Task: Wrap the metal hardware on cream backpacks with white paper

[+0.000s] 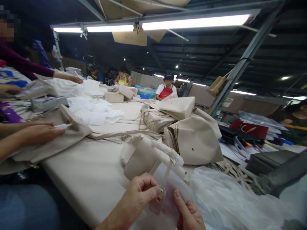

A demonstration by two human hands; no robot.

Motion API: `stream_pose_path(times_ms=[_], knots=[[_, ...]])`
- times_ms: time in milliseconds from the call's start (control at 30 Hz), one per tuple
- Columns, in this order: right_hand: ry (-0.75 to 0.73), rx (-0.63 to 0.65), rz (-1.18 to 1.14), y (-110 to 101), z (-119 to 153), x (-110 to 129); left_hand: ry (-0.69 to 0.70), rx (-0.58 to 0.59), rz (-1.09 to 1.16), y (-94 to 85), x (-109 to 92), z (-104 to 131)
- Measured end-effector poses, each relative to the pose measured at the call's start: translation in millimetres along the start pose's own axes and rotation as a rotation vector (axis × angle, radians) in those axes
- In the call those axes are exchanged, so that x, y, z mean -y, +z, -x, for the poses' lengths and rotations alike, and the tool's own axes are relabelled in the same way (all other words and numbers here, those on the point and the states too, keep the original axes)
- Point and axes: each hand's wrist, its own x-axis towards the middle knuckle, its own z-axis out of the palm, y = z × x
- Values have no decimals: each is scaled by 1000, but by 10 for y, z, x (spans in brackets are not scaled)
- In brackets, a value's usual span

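So the beige handbag [141, 156] lying on the worktop [72, 182] is my reference point for everything here. Right on the near side of it, the left hand [141, 195] has thumb and index finger pinched together on a gold-toned metal fitting [159, 195], at the lower end of a pale strap [166, 174] that hangs down in front of the handbag.

The right hand [188, 212] is nearer the wearer and off to the right of the handbag, with a fingertip against a translucent plastic sheet [183, 190]. Honestly can't tell if those fingers are clamped on it or just resting, since the lower part of the hand runs out of view. The sheet sits just in front of the handbag, partly behind the strap. There's some clear wrapping [177, 158] on the handbag's right side too.

Right of the handbag: a big heap of crumpled clear plastic [227, 191] and a tangle of beige straps [232, 172]. Behind it and to the right, a pile of beige bags [199, 140]. Left of it, a co-worker's hands [38, 135] are on a beige bag body [74, 124], with a slim white piece [61, 126] in the fingers. Farther back left, white sheets [93, 110]. Way behind the handbag, a person in a red apron [165, 93].
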Motion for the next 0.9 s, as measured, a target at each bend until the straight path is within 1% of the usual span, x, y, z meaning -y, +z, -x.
stream_pose_path(times_ms=[100, 200, 367, 467, 567, 733, 800, 900], knots=[[-5, -16, -23, 79, 25, 44, -7, -7, 15, -11, 62, -46], [-8, 7, -15, 130, 29, 60, -8, -25, 47, -18, 92, -66], [-20, 81, 22, 137, 15, 26, 16, -94, 27, -21, 88, -39], [-55, 69, 45, 131, -3, 38, 35, -109, 86, -13, 98, -30], [-77, 38, 109, 192, -19, 129, 50, -82, 136, 6, 97, -24], [-59, 123, 193, 407, -23, 349, 50, -53, 146, -9, 125, -9], [-54, 127, 199, 462, -28, 393, 34, -12, 169, -42, 169, -3], [-56, 105, 200, 475, -49, 397, 3, 33, 194, -88, 233, 10]])
